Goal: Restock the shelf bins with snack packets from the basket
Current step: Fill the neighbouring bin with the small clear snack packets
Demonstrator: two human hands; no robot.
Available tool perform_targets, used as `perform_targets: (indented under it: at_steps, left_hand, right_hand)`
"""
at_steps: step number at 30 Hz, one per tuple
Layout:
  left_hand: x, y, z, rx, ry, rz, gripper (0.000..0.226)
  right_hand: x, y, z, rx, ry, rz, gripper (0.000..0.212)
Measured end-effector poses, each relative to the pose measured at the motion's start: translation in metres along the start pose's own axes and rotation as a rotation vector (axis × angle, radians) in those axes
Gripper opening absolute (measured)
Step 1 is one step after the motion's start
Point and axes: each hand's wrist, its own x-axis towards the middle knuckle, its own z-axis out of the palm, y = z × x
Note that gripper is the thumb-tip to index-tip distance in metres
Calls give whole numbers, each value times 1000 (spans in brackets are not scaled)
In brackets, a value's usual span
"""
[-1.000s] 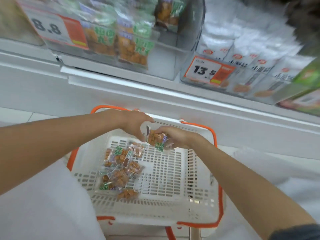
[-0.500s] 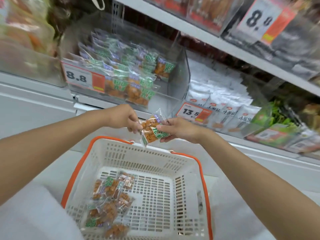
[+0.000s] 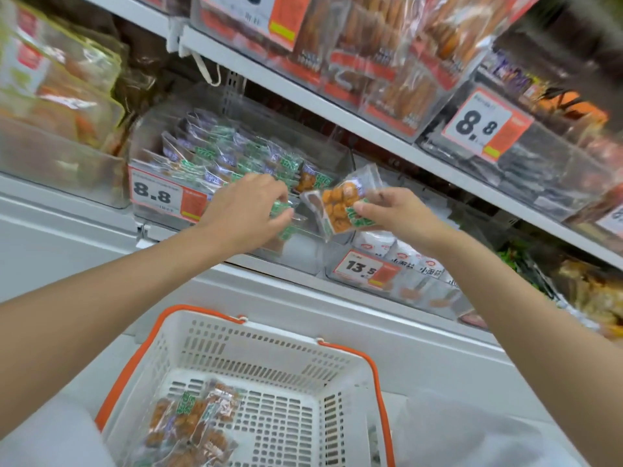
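Head view is showing your right hand (image 3: 391, 214) pinching 1 snack packet (image 3: 337, 207) by its lower green-printed edge, thumb and fingers clamped on the film, just right of the clear bin (image 3: 300, 254) tagged 8.8. Your left hand (image 3: 247, 210) is curling its fingers round a second packet (image 3: 281, 208) at the bin's front lip. More packets (image 3: 192, 423) are lying in the basket (image 3: 269, 352) below. These packets are looking light, soft and crinkly — slick film over lumpy, likely crushable pieces — so you are probably doing best pinching a sealed edge, not squeezing the middle.
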Motion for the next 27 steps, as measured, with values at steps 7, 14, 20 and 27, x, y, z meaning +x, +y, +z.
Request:
perform_targets:
  at_steps: [7,14,20,27]
  left_hand:
    - [23,-17,15,203,-211,100,40]
    - [43,-38,9,74,-345,37,28]
    - [41,-39,3,6,-329,59,37]
    - [26,-41,11,163,-210,73,63]
  right_hand:
    - [75,-3,4,-289,219,-45,27]
    - [142,-14,24,-936,-64,40,25]
    - [165,1,47,-1041,-114,38,33]
    - [176,8,48,-1043,-30,-2,21]
